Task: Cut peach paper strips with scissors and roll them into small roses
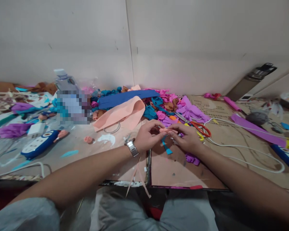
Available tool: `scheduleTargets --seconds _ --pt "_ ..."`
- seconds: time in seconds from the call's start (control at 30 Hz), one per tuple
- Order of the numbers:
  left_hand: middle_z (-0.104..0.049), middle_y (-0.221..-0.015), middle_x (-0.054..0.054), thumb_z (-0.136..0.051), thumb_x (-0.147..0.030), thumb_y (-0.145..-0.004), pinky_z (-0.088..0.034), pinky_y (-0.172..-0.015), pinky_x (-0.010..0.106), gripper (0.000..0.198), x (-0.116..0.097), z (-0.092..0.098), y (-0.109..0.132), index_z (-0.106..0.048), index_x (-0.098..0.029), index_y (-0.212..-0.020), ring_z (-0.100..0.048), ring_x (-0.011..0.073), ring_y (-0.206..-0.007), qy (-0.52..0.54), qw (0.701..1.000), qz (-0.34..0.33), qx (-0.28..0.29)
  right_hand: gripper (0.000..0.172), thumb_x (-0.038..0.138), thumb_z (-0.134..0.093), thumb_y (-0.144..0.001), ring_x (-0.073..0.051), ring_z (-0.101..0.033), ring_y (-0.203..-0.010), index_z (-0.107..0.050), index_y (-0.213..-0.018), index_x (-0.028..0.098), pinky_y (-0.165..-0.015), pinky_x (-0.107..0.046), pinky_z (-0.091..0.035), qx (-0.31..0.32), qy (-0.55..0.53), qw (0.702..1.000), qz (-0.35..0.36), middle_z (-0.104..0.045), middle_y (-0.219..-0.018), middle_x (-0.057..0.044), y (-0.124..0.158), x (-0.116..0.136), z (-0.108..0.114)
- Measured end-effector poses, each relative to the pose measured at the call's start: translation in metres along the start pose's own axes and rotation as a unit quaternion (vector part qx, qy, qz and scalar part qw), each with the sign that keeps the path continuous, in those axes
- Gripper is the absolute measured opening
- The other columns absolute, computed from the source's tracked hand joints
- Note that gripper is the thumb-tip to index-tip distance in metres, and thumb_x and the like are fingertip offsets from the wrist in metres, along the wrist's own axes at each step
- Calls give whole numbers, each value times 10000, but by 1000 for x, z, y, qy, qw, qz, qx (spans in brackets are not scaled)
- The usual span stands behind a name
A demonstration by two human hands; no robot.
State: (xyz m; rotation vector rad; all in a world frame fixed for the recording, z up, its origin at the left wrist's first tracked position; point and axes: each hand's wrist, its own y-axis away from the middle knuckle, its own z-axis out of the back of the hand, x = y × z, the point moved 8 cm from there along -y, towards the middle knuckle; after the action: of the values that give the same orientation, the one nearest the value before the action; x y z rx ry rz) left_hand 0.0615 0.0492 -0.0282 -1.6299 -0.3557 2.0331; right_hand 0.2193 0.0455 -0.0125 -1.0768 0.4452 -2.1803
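Observation:
My left hand point(148, 136), with a metal watch on the wrist, and my right hand point(186, 138) meet over the table's front middle. Both pinch a small rolled peach foam piece point(167, 130) between their fingertips. A teal foam strip point(167, 148) lies just below the hands. Thin peach strips point(137, 175) hang over the table edge below my left wrist. A wide peach foam sheet point(121, 116) lies just beyond my left hand. Red-handled scissors point(201, 127) rest right of my right hand.
A heap of pink, purple, teal and blue foam scraps point(163, 106) lies behind the hands. A blue-and-white power strip point(38, 145) sits at the left, a white cable point(245, 157) loops at the right, a plastic bottle point(65, 81) stands back left, a flask point(252, 80) back right.

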Motion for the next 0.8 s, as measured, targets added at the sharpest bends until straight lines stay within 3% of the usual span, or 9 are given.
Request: scheduleTargets --seconds 0.17,0.3,0.8 --pt "-710 -1002 86 -743 -359 -854 -558 -758 279 252 8 2 0 -700 -173 -1018 -673 161 -853 0 1000 19 -15 371 351 -762 -848 -189 -719 -767 -693 -1200 254 -665 -293 -541 19 19 1000 6 -789 -1014 -41 2 -3 -3" --pt "-721 -986 88 -762 -389 -840 -567 -777 291 269 11 2 0 -721 -170 -991 -689 177 -885 17 999 41 -17 259 319 -720 -888 -192 -737 -837 -729 -1138 248 -757 -305 -566 14 11 1000 7 -797 -1018 -40 1 -1 -3" --pt "-729 -978 96 -758 -400 -848 -570 -765 293 262 4 2 0 -714 -162 -949 -693 180 -877 14 999 38 -14 178 328 -697 -917 -173 -717 -750 -758 -1048 225 -679 -286 -548 -33 8 999 -3 -795 -908 -42 0 4 4"
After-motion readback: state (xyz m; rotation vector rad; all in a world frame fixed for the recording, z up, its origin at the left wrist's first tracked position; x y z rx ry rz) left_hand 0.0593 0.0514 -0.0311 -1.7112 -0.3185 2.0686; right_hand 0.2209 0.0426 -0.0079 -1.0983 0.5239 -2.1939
